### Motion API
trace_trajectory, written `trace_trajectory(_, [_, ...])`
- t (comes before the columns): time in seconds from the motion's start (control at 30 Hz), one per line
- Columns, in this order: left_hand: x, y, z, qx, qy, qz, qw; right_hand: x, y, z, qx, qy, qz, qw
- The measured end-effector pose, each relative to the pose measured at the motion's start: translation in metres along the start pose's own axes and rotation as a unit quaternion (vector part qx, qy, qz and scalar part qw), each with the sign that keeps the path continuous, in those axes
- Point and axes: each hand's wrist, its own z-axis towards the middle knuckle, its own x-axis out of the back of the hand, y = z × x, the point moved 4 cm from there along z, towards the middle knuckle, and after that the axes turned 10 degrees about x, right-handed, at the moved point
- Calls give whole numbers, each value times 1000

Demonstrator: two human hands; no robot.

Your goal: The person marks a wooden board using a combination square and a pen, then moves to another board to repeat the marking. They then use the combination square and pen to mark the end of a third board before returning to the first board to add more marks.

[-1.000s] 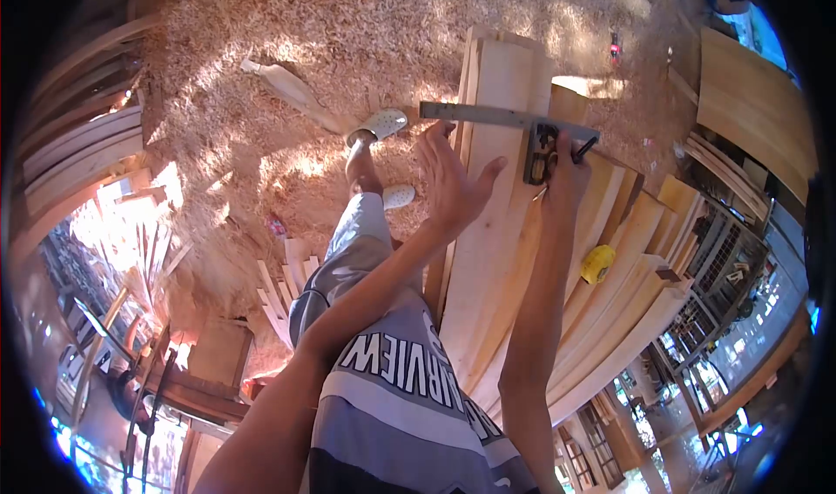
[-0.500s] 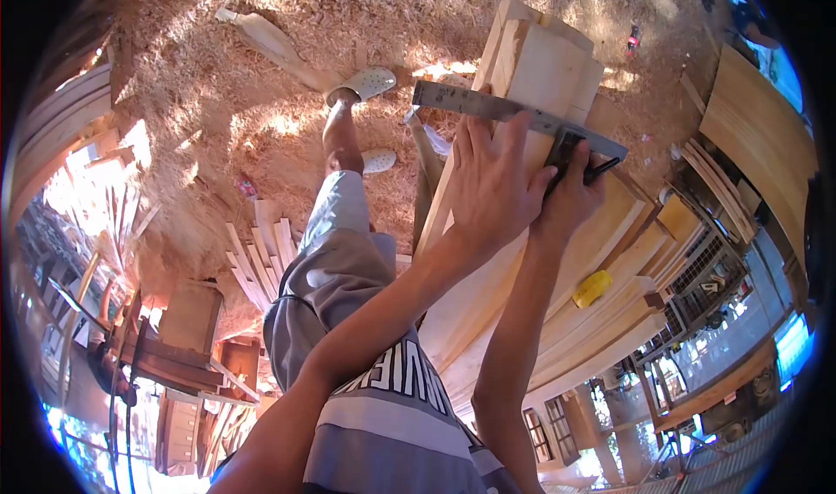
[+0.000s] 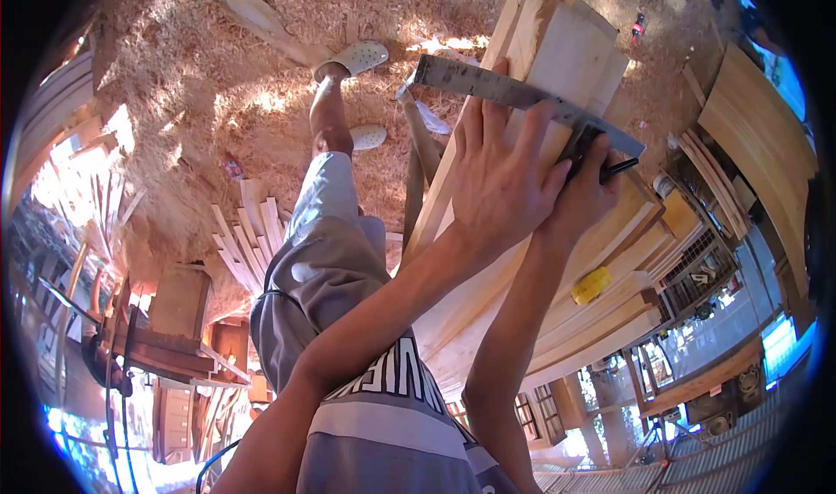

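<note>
So the square (image 3: 470,78) is lying across the boards (image 3: 570,57) near their far end, left hand (image 3: 505,185) pressed down by its blade with the fingers spread. Right hand (image 3: 582,196) is pinching the square's dark stock, a black pen (image 3: 623,165) poking out, and there's a yellow thing (image 3: 592,286) on the wood closer in.

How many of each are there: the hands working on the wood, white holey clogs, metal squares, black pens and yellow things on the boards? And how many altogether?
Hands: 2 (left hand, right hand)
White clogs: 2 (upper clog, lower clog)
Combination square: 1
Black pen or pencil: 1
Yellow object: 1
Total: 7
</note>
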Motion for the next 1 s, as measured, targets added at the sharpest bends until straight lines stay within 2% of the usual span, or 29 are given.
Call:
trace_trajectory(0.4, [-2,-5,-2,-4,-21,-38,999,11,6,9,19,-43,2,999])
trace_trajectory(0.5, [-3,-7,-1,-1,-27,-44,999,22,1,15,16,-51,-68,996])
trace_trajectory(0.57, [-3,-6,-1,3,-32,-51,998,28,-21,16,105,-91,-304,942])
trace_trajectory(0.6, [-3,-7,-1,7,-39,-58,998,37,-26,18,106,-94,-303,942])
trace_trajectory(0.67, [-4,-6,0,4,-35,-58,998,63,-45,21,191,6,-367,911])
trace_trajectory(0.7, [-5,-5,1,1,-34,-59,998,66,-54,21,191,5,-366,911])
trace_trajectory(0.73, [-5,-6,2,0,-34,-59,998,67,-66,22,157,-1,-177,972])
trace_trajectory(0.77, [-5,-6,2,-2,-32,-54,998,63,-77,24,117,-7,19,993])
trace_trajectory(0.8, [-5,-5,2,-5,-30,-48,998,56,-87,27,117,-4,18,993])
trace_trajectory(0.87, [-5,-6,2,-4,-36,-42,998,27,-99,38,119,-133,136,974])
trace_trajectory(0.9, [-6,-6,2,-4,-39,-36,999,20,-92,49,88,-280,218,931])
trace_trajectory(0.93, [-6,-5,1,-5,-40,-38,998,13,-86,56,91,-279,216,931])
trace_trajectory(1.0, [-5,-5,1,-8,-30,-37,999,-8,-75,63,101,-349,105,926])
